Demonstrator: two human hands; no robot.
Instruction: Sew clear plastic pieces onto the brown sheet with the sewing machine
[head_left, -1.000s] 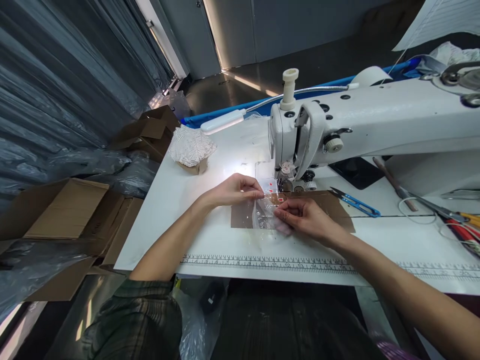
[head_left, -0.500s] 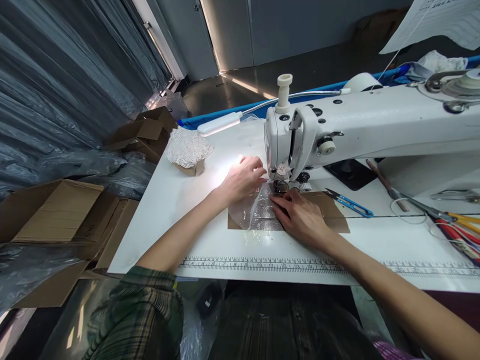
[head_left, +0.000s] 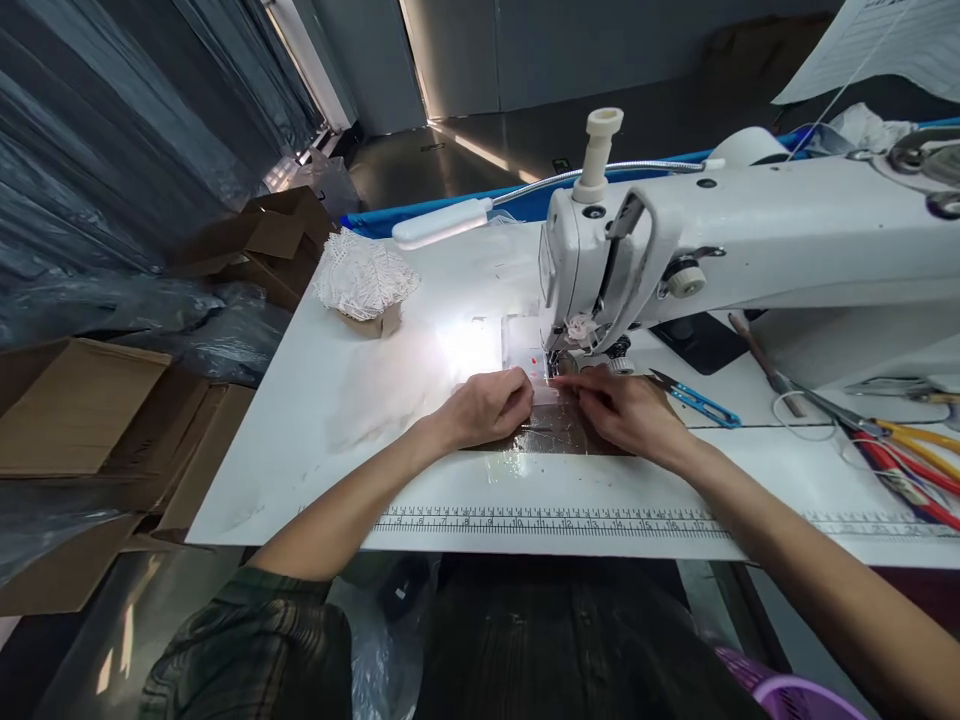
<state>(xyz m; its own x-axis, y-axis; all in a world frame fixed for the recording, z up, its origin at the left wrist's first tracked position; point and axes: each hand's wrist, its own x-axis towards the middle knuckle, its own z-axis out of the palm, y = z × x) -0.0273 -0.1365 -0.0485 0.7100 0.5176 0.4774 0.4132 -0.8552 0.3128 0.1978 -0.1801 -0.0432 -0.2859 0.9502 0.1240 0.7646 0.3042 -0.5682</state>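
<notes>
Sheer material point(head_left: 546, 396) is laid at the needle end of the white sewing machine point(head_left: 750, 225), over a brown sheet point(head_left: 559, 438). The fingers of the left hand point(head_left: 489, 405) are drawn together, and the material appears to be pinched by them; those of the right hand point(head_left: 626, 410) are bent close to the needle end, but whether anything is gripped cannot be told. Alignment seems to be in hand; flat, steady guiding is called for next. On the tabletop point(head_left: 300, 500), blue snips point(head_left: 701, 402) are placed near the right hand.
</notes>
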